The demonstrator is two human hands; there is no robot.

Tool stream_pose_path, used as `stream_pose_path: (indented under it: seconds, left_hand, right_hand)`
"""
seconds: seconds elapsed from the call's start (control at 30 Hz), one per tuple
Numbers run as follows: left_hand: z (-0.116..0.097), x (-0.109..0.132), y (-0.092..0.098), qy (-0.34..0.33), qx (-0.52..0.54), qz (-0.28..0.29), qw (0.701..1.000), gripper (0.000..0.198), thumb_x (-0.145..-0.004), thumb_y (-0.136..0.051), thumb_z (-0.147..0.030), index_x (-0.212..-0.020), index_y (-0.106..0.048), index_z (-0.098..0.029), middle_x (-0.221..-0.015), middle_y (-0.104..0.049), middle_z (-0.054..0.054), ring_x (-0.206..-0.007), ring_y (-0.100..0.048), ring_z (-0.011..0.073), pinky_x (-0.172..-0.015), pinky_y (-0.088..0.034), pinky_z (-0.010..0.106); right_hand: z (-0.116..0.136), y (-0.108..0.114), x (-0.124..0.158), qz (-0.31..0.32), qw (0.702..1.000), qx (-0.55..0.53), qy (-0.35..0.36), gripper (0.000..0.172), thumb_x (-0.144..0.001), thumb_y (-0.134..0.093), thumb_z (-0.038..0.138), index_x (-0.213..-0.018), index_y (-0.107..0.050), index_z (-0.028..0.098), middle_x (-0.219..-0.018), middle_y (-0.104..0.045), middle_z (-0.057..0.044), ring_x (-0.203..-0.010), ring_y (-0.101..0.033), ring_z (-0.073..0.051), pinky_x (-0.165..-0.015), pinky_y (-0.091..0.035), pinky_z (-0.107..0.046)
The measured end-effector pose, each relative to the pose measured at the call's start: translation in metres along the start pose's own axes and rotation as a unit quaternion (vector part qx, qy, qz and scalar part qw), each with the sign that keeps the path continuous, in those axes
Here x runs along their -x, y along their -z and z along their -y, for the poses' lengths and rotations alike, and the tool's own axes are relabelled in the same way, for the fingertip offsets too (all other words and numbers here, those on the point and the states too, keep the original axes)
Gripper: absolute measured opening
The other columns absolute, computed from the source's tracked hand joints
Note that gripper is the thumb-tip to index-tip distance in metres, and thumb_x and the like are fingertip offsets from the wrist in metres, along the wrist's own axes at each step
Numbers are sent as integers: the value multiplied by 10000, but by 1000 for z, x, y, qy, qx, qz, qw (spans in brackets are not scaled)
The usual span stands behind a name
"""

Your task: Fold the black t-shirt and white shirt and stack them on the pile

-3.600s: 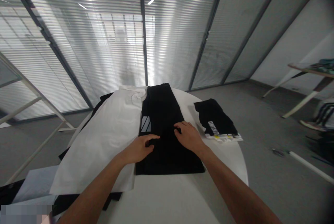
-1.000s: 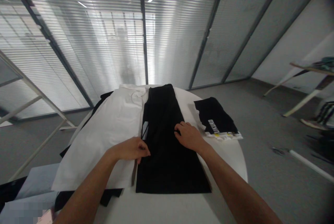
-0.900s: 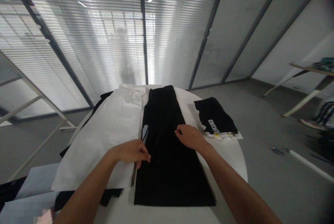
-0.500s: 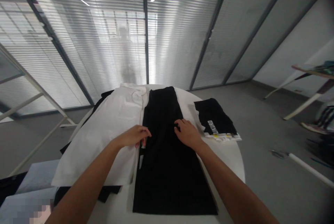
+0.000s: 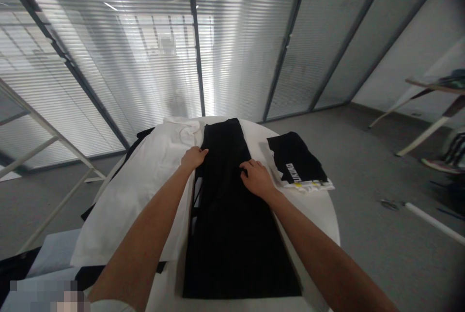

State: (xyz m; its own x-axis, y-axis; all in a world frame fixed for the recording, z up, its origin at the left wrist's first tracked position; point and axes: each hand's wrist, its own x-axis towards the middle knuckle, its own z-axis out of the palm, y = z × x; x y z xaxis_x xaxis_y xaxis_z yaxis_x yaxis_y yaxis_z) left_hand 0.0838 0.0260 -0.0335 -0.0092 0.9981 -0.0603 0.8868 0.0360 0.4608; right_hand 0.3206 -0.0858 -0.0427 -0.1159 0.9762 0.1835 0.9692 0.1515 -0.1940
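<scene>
A long black garment (image 5: 232,215) lies flat down the middle of a round white table (image 5: 319,205). My left hand (image 5: 193,157) rests on its far left edge, fingers together and lying flat, where the black cloth meets a white garment (image 5: 145,191). My right hand (image 5: 255,178) lies palm down on the right edge of the black garment, fingers stretched forward. Neither hand holds anything that I can see.
A folded black shirt with white lettering (image 5: 296,165) sits on a folded stack at the table's right side. More dark clothes (image 5: 141,136) hang under the white garment at the left. A white frame (image 5: 43,142) stands left; a desk (image 5: 432,103) stands far right.
The black garment has been unfolded toward me and is longer now. My left hand has slid forward along its left edge. My right hand stays almost where it was.
</scene>
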Motion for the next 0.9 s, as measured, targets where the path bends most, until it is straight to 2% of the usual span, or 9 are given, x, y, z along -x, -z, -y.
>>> stream_pose_path:
  seconds: [0.1, 0.27, 0.5, 0.63, 0.77, 0.9]
  left_hand:
    - [-2, -6, -3, -5, -14, 5, 1000, 443, -797, -567, -564, -935, -706, -167, -1008, -711, 148, -997, -649, 283, -808, -477, 331]
    - [1, -18, -6, -20, -9, 15, 1000, 244, -801, -587, -336, -938, -731, -193, -1000, -725, 87, -944, -663, 218, -774, -477, 270]
    - [4, -35, -2, -7, -6, -5, 1000, 271, -838, -500, -266, -929, -713, -126, -868, -722, 110, -883, -675, 220, -763, -486, 302]
    - [6, -30, -3, -5, -26, -22, 999, 264, -855, -490, -272, -983, -672, -130, -1001, -704, 148, -976, -657, 251, -820, -478, 332]
    - [6, -15, -13, -13, -57, -41, 997, 289, -892, -448, -311, -1087, -608, -169, -1094, -663, 171, -1060, -621, 294, -870, -464, 389]
    - [4, -2, -21, -37, -83, -84, 992, 366, -932, -372, -340, -1248, -513, -221, -1142, -611, 150, -1033, -620, 303, -841, -473, 411]
  right_hand:
    - [-1, -1, -2, 5, 1000, 6, -2, 288, -901, -447, 229, -1136, -611, 210, -1146, -589, -89, -1100, -484, -227, -948, -353, -340]
    - [-5, -1, -6, -4, 1000, 2, -5, 278, -896, -457, 234, -1118, -624, 219, -1150, -591, -82, -1091, -487, -231, -950, -353, -344]
    - [-10, -1, -8, -3, 1000, 6, -15, 267, -893, -462, 243, -1102, -626, 226, -1140, -591, -79, -1096, -483, -239, -932, -356, -350]
    - [-10, -2, -7, 1, 1000, 11, -8, 262, -898, -458, 250, -1100, -623, 230, -1136, -590, -77, -1096, -481, -239, -931, -359, -352]
    - [-11, -3, -7, -10, 1000, 12, 0, 255, -894, -459, 247, -1091, -621, 228, -1125, -589, -78, -1083, -485, -237, -918, -365, -348]
    - [-12, -4, -8, -17, 1000, 9, 3, 261, -891, -464, 253, -1104, -614, 228, -1116, -588, -78, -1078, -485, -236, -911, -371, -341]
